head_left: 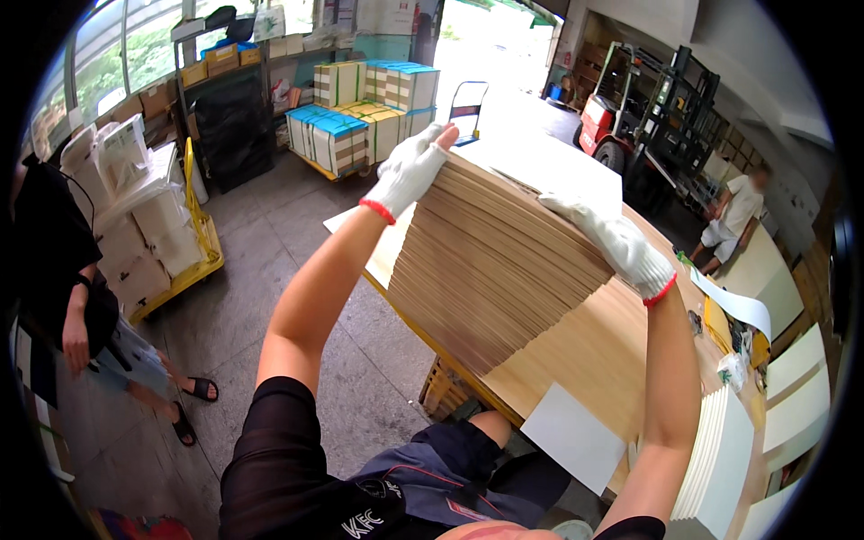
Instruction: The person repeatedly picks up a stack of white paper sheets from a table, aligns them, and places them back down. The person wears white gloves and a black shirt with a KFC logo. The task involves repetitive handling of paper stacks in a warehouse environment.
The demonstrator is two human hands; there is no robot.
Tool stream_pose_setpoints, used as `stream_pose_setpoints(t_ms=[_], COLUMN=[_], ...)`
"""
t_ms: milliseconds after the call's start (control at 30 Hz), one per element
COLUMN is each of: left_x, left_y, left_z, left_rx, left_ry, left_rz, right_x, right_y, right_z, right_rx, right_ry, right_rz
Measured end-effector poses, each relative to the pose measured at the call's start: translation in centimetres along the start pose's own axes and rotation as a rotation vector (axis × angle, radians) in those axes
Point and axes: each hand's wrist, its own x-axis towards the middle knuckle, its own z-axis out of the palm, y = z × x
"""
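Head view: my left hand (pixel 405 175) curls over board stack (pixel 499 261) at ten o'clock; right hand (pixel 621 238), two, grip unclear; stacked, seemingly not yet flush

Work gloves (pixel 407 173) are plain white with bright red cuffs (pixel 377 212), board stack (pixel 495 261) is tan-brown with thin darker stripes, worktop (pixel 571 346) pale yellowish, forklift (pixel 598 119) red and black, platform trolley (pixel 214 247) straight-up yellow lol.
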Motion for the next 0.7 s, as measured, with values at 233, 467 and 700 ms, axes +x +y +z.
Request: stream_pose_setpoints(t_ms=[233,467,700], left_x=[-3.5,-3.5,-3.8], left_y=[-1.6,-4.0,-2.6], left_z=[2.4,2.0,2.6], left_rx=[-0.229,-0.429,-0.588], left_ry=[0.145,0.098,0.499], left_rz=[0.205,0.280,0.166], right_x=[0.0,0.3,0.2], right_y=[-1.5,-2.6,-2.5], right_z=[0.3,0.3,-0.1], right_rx=[-0.003,-0.050,-0.040], right_ry=[-0.014,-0.035,-0.080], right_rz=[0.114,0.187,0.206])
